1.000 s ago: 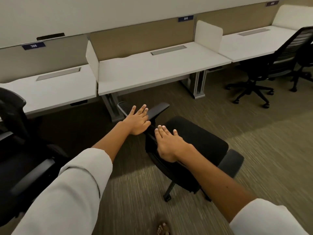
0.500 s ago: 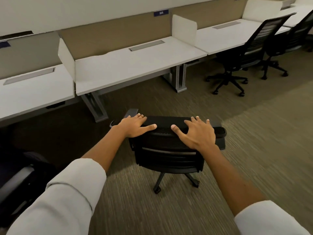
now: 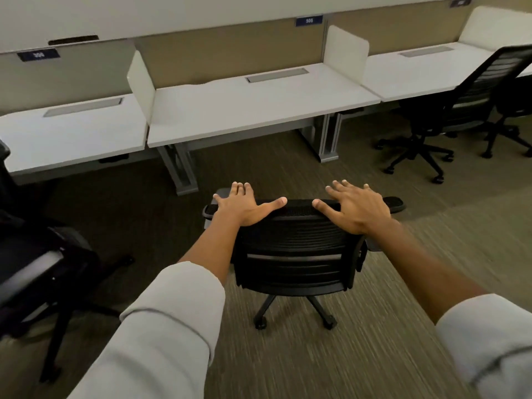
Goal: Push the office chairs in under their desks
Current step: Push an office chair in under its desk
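Both hands spread flat on top edge of office chair [image 3: 296, 254] backrest: left hand [image 3: 244, 205], right hand [image 3: 355, 207]. Chair faces white table [image 3: 259, 110], not under it.

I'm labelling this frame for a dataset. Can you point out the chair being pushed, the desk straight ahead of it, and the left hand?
chair [image 3: 293, 254]: head view, on the mesh backrest.
desk [image 3: 259, 110]: head view, on the bare white top.
left hand [image 3: 244, 207]: head view, on the back of the hand.
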